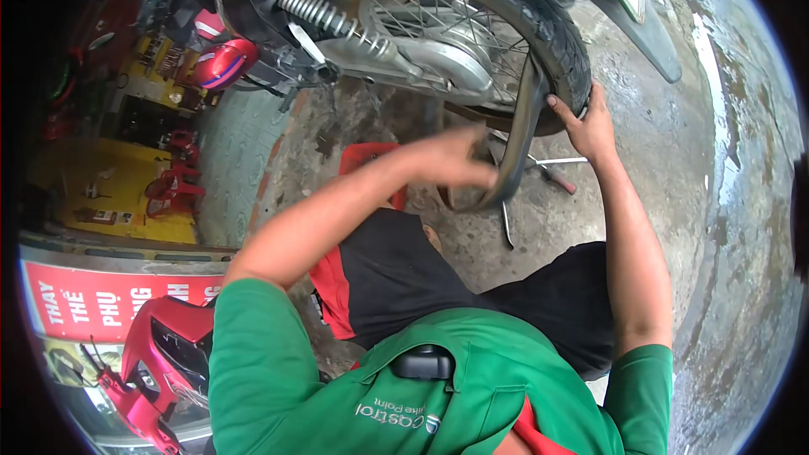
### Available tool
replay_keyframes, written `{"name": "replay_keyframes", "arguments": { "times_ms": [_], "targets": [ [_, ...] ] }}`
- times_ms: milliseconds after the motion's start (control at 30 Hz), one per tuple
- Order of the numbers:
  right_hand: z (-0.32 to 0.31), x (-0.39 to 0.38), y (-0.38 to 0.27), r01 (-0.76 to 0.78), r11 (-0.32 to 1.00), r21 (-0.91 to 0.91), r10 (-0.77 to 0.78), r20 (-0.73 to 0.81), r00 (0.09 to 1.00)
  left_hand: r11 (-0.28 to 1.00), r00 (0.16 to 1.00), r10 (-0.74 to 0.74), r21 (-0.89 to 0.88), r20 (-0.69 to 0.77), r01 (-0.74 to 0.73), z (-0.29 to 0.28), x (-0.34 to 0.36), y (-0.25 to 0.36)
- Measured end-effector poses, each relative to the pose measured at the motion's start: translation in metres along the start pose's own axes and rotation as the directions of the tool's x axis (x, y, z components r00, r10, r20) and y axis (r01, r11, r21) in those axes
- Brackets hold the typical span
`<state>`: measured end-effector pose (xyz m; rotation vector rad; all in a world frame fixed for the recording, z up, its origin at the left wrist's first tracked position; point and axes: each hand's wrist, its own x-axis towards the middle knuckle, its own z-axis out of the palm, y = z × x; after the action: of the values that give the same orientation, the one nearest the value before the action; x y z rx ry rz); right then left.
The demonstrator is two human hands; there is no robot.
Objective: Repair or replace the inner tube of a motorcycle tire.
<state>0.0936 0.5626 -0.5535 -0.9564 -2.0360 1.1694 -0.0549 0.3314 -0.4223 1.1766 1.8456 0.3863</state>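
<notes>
A motorbike's rear wheel is in front of me, with a worn black tyre (pixel 566 46) around its spoked rim. A dark inner tube (pixel 528 114) hangs in a loop from the wheel's near side. My right hand (pixel 590 126) grips the tyre's near right edge, thumb on the sidewall and fingers around the tread. My left hand (pixel 459 157) is beside the hanging loop of tube, its fingers smeared by motion; whether it holds the tube is unclear.
A metal lever (pixel 507 227) and a tool with a red handle (pixel 559 181) lie below the wheel. Something red and plastic (pixel 362 156) stands beside my left forearm. A red helmet (pixel 226 65) is at the upper left; a red motorbike (pixel 156 362) stands lower left. Wet ground (pixel 746 202) stretches along the right.
</notes>
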Motion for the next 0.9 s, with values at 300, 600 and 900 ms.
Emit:
{"name": "replay_keyframes", "arguments": {
  "times_ms": [300, 600, 900],
  "targets": [
    [0.005, -0.016, 0.0, -0.059, 0.997, -0.059, 0.06, 0.014, 0.998, 0.94, 0.593, 0.299, 0.123, -0.748, -0.32, 0.033, 0.188, 0.004],
    [0.001, -0.001, -0.018, 0.282, 0.959, -0.003, -0.273, -0.259, 0.926, 0.775, 0.35, 0.392, 0.1, -0.851, -0.623, 0.063, 0.21, -0.008],
    [-0.005, 0.019, -0.085, 0.319, 0.944, -0.088, -0.328, -0.371, 0.869, 0.879, 0.504, 0.412, 0.185, -0.759, -0.44, 0.058, 0.206, -0.013]
  ]
}}
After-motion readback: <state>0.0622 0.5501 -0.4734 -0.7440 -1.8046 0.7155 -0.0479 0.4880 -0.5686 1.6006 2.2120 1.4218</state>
